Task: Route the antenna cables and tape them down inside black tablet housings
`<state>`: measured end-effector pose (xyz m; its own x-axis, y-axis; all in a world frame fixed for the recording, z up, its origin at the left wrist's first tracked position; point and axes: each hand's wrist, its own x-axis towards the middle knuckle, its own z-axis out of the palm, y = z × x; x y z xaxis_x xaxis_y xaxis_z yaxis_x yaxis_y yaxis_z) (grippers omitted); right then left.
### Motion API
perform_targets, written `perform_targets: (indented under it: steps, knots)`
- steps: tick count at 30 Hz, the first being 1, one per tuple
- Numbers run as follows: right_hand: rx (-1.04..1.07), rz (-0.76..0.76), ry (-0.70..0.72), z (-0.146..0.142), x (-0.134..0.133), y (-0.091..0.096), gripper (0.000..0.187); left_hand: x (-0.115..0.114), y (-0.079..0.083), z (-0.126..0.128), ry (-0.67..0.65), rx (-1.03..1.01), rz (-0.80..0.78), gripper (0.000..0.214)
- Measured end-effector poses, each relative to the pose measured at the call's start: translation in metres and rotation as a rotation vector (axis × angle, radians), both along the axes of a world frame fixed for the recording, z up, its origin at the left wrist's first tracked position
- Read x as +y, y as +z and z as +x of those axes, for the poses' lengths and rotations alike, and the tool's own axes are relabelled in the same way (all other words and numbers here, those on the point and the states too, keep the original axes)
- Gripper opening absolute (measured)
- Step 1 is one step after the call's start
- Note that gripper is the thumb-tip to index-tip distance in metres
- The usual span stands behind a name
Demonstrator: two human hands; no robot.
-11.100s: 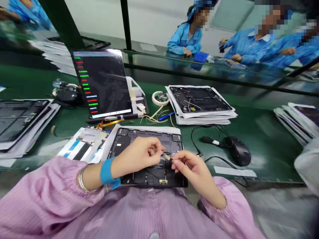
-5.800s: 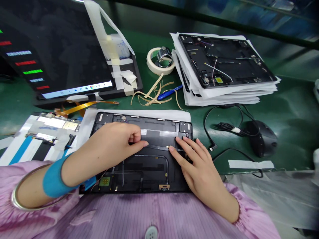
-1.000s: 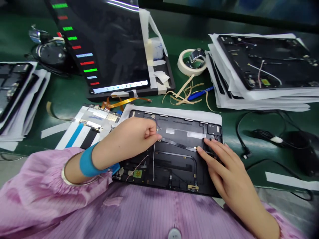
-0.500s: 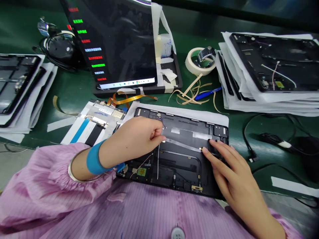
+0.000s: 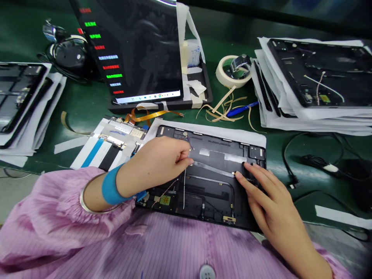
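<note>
A black tablet back housing [image 5: 209,199] lies in front of me on white sheeting, inner side up, with thin wires and a small green board in it. Across its middle runs a thin, greyish flat cable [image 5: 213,169]. My left hand [image 5: 162,162] is closed, thumb and curled fingers pinched together at the cable's left end; the fingertips' inner side is hidden. My right hand [image 5: 264,190] lies with fingers stretched out on the housing's right part, one fingertip touching the cable's right end.
A lit screen [image 5: 142,50] stands behind on a black base. Left of the housing lies a circuit board assembly [image 5: 116,135] with orange ribbon cables. Around are a tape roll [image 5: 232,73], a blue pen [image 5: 242,109], tape scraps, black cables [image 5: 316,161] and stacked housings [image 5: 316,77].
Almost nothing differs. Both hands keep their places on the housing; the view has shifted very slightly.
</note>
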<state>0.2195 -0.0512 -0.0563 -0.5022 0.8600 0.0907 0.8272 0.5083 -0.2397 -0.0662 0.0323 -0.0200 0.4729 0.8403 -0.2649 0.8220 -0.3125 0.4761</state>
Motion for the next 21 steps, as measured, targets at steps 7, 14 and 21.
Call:
perform_targets:
  steps: [7,14,21]
  knots:
    - [-0.154,0.045,-0.012,-0.017,-0.004,0.014,0.046,0.0,0.0,0.0,-0.017,0.014,0.012,0.031]
    - [-0.207,0.012,0.117,-0.08,0.013,0.022,0.066,0.003,0.002,0.001,-0.015,-0.037,-0.011,0.028]
    - [-0.112,0.004,0.116,-0.089,0.024,0.029,0.053,-0.008,0.013,-0.006,0.045,-0.138,0.043,0.017]
